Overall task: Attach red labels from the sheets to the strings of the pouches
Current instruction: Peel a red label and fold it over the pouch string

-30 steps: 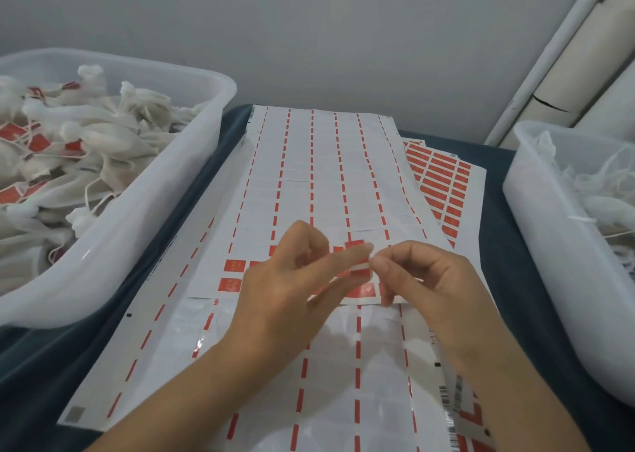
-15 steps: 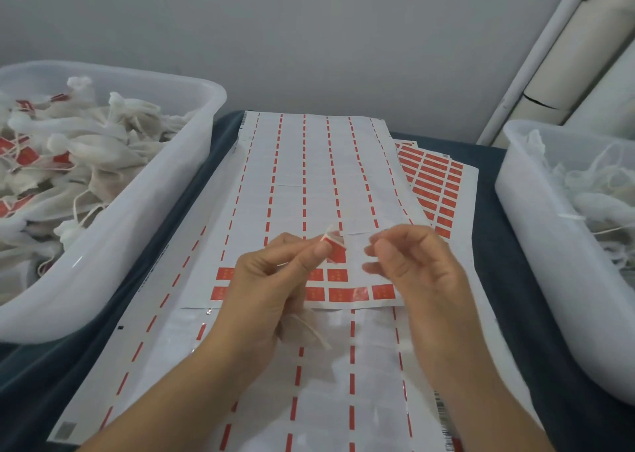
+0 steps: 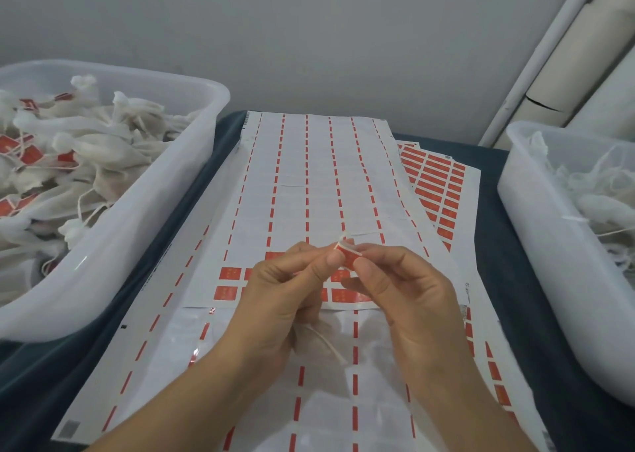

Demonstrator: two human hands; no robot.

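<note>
A small red label (image 3: pixel 348 255) is pinched between the fingertips of my left hand (image 3: pixel 288 300) and my right hand (image 3: pixel 398 293), above the label sheets. A white string end (image 3: pixel 344 238) sticks up just above the label. A white pouch (image 3: pixel 319 340) hangs under my left palm, mostly hidden. The top label sheet (image 3: pixel 309 190) is nearly stripped, with a few red labels (image 3: pixel 227 283) left along its near edge. A full sheet of red labels (image 3: pixel 436 183) peeks out to the right.
A clear tub (image 3: pixel 165 218) on the left holds many white pouches with red labels. Another clear tub (image 3: pixel 536 231) on the right holds unlabelled pouches with loose strings. Stripped backing sheets (image 3: pixel 240 383) cover the dark cloth near me. A wall and white pipes stand behind.
My right hand has closed in on my left, and both now pinch the red label around the string. Before, the right hand was slightly apart from it.
</note>
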